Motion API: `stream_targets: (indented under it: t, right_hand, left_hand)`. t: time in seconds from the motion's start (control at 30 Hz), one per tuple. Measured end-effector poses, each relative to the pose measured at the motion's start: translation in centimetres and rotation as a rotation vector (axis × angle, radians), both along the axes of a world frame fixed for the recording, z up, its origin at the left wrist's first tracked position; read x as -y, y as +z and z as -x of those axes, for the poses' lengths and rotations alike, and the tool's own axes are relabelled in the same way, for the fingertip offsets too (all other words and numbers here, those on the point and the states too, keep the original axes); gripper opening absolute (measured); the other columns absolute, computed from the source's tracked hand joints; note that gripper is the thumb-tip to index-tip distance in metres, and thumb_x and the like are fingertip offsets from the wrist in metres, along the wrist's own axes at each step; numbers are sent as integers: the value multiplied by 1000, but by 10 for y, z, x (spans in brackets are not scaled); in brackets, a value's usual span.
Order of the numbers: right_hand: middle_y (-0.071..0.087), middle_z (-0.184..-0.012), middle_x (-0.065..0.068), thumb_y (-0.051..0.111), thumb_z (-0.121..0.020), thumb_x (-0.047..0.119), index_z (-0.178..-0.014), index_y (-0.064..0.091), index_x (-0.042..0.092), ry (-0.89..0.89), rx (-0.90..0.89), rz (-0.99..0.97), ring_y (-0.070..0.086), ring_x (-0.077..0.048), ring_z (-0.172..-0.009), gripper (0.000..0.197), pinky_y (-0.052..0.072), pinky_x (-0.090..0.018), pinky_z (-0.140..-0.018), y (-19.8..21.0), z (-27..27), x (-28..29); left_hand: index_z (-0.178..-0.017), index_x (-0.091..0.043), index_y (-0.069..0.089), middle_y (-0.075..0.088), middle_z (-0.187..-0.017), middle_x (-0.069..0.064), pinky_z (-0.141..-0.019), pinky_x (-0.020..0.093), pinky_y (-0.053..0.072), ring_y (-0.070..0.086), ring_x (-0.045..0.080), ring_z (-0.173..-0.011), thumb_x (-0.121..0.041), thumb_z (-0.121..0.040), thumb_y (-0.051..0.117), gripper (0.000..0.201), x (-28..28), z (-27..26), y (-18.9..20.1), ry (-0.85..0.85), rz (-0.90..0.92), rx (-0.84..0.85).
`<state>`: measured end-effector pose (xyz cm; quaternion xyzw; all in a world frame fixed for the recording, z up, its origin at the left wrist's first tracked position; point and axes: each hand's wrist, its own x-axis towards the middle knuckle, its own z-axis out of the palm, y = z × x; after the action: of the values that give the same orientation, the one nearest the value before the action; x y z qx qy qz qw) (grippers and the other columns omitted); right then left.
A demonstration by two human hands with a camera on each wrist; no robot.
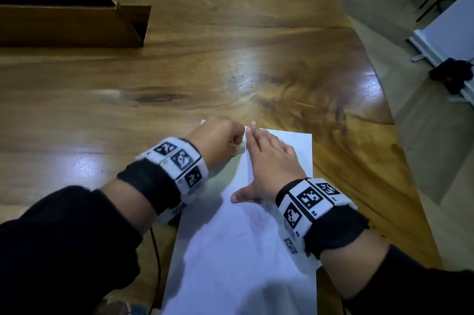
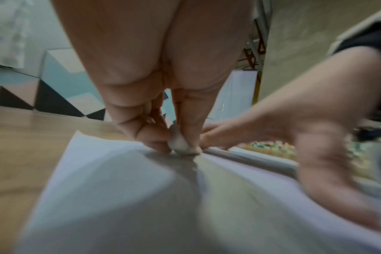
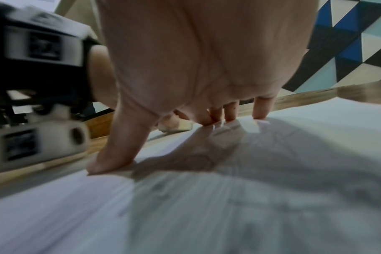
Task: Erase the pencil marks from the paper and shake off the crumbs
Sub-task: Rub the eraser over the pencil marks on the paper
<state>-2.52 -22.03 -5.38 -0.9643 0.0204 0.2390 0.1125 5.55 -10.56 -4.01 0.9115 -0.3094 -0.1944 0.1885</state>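
A white sheet of paper (image 1: 246, 250) lies on the wooden table (image 1: 205, 71), near its front edge. My left hand (image 1: 220, 142) is curled near the sheet's far left corner and pinches a small white eraser (image 2: 180, 143), whose lower end presses on the paper (image 2: 111, 180). My right hand (image 1: 269, 160) lies flat on the sheet just right of the left hand, fingers straight and thumb spread. In the right wrist view the fingertips (image 3: 259, 111) and thumb press the paper (image 3: 207, 206), and the eraser (image 3: 183, 127) shows beyond them. Faint grey marks show under the right hand.
An open cardboard box (image 1: 71, 22) lies on its side at the table's far left. The table's right edge (image 1: 400, 160) runs diagonally close to the paper. A black cable (image 1: 156, 263) hangs by my left forearm. Metal frames and a white board stand on the floor at right.
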Motion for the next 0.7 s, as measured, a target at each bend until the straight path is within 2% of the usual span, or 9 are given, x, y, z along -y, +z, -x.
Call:
stream_targets:
  t: [0.13,0.2,0.27,0.37,0.47,0.53,0.57,0.63,0.7]
  right_hand:
    - [-22,-157,5,73,-62,66,-151,-15,15,-9,0,-13,-11,-14,-146,134,2,-36,-116,0,0,0]
    - [-23,-157,5,73,-61,67,-151,-15,15,-8,-7,-8,-11,-14,-146,136,2,-36,-116,0,0,0]
    - [-23,-157,5,73,-60,68,-150,-15,15,-6,-8,-5,-12,-13,-146,137,2,-36,-116,-1,0,0]
    - [-24,-157,5,73,-61,68,-150,-16,15,-7,-8,-10,-13,-13,-146,137,1,-36,-116,-2,1,0]
    - [-27,-156,2,71,-64,67,-150,-17,14,12,-17,-27,-18,-15,-145,133,-3,-37,-118,-5,2,0]
    - [-29,-155,-2,70,-66,65,-149,-18,12,33,-37,-43,-23,-17,-144,132,-6,-38,-118,-7,3,1]
    - [-31,-154,-3,71,-67,65,-149,-18,12,45,-54,-49,-25,-17,-143,132,-8,-39,-118,-6,4,2]
    - [-34,-153,-5,73,-64,64,-148,-20,12,69,-81,-47,-28,-19,-142,136,-9,-39,-117,-6,6,5]
    - [-35,-152,-6,75,-62,64,-148,-22,12,87,-93,-30,-30,-20,-141,140,-10,-40,-118,-5,4,9]
  left_hand:
    - [-71,-14,61,52,-74,1,-54,24,31,46,19,-67,-16,-75,63,5,-33,35,-5,-191,-43,-79]
    - [-72,-17,63,54,-70,-3,-49,11,29,49,14,-65,-25,-74,68,10,-41,35,-3,-185,-85,-159]
    - [-78,-15,65,55,-65,-6,-52,10,31,53,12,-63,-25,-74,70,11,-40,23,-2,-61,-28,-136]
    - [-95,-12,62,58,-74,-1,-59,23,37,52,14,-68,-20,-79,65,18,-41,14,-5,169,95,-56]
    - [-96,-9,65,57,-95,10,-75,27,38,52,20,-84,-25,-83,57,23,-51,28,-14,150,122,27]
    - [-88,-5,67,56,-97,11,-72,25,39,54,19,-79,-28,-80,54,27,-52,40,-20,90,155,27]
    - [-89,-4,67,56,-101,11,-72,20,40,57,23,-85,-23,-81,56,23,-52,43,-21,110,163,2]
    - [-98,-2,64,59,-111,12,-82,12,39,55,32,-111,-10,-83,58,17,-54,42,-21,157,196,-53]
    - [-95,-3,66,55,-128,12,-92,9,27,45,24,-127,-10,-85,58,15,-55,39,-22,107,171,-31]
